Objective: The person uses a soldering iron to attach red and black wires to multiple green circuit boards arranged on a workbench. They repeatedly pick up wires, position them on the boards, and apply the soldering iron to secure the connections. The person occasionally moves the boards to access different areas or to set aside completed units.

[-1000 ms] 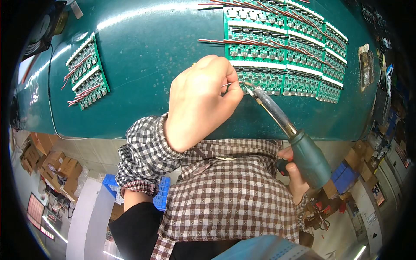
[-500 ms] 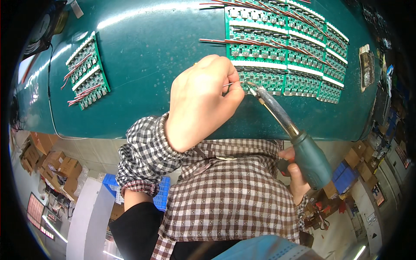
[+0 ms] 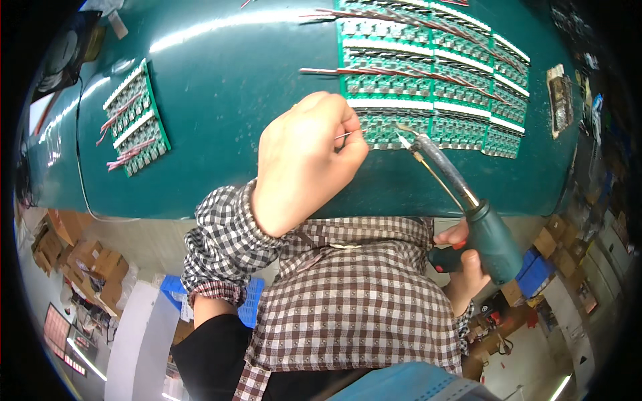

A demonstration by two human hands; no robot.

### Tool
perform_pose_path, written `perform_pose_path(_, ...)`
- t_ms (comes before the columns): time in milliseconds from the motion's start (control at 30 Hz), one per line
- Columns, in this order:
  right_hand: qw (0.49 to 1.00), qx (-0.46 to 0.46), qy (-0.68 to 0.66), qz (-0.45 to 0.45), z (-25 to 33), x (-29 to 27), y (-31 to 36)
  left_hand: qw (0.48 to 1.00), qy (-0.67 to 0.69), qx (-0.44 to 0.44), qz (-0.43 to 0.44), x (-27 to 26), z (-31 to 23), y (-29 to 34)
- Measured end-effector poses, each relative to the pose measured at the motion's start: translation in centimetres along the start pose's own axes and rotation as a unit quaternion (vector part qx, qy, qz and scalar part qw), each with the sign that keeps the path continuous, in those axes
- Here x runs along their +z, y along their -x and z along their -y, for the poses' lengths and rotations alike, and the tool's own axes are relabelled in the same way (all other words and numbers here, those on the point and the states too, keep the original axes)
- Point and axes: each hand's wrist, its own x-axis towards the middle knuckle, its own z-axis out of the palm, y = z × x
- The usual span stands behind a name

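Observation:
My left hand is closed in a pinch on a thin red-and-white wire, held at the front left edge of the green circuit boards. My right hand grips the green handle of a gun-shaped soldering iron. Its metal tip points up and left, just above the nearest row of boards and a little right of my left fingers. Several twisted red wires lie across the farther rows of boards.
A smaller circuit board panel with wires lies on the green table at the left. Beside it runs a black cable. A worn block sits at the right. Blue crates and cardboard boxes stand below the table.
The soldering iron has moved right and its tip has drawn away from my left fingers. My left hand has shifted slightly left, still pinching the wire. The view has shifted a little.

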Motion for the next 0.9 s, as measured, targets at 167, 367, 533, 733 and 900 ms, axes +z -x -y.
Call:
perform_pose_path(167, 0.984, -0.052, -0.112, -0.131, -0.2, -2.6, -1.2, 0.999, -0.020, -0.013, 0.038, -0.3, -0.4, -0.4)
perform_pose_path(367, 0.899, -0.284, 0.033, -0.331, 5.8, -9.4, -2.4, 0.996, -0.003, -0.086, 0.032, -0.8, -2.1, -0.2)
perform_pose_path(533, 0.851, -0.267, 0.185, -0.413, 3.9, -16.1, -9.2, 0.996, -0.001, -0.077, 0.046, 0.1, -2.1, -0.7)
perform_pose_path(733, 0.892, -0.247, 0.018, -0.378, 3.2, -12.5, -8.3, 0.993, 0.041, -0.095, 0.064, -0.9, -1.2, 0.4)
perform_pose_path(900, 0.945, -0.136, -0.183, -0.234, 1.8, -9.9, -3.4, 0.980, -0.120, 0.061, -0.149, -0.9, -4.5, 1.1)
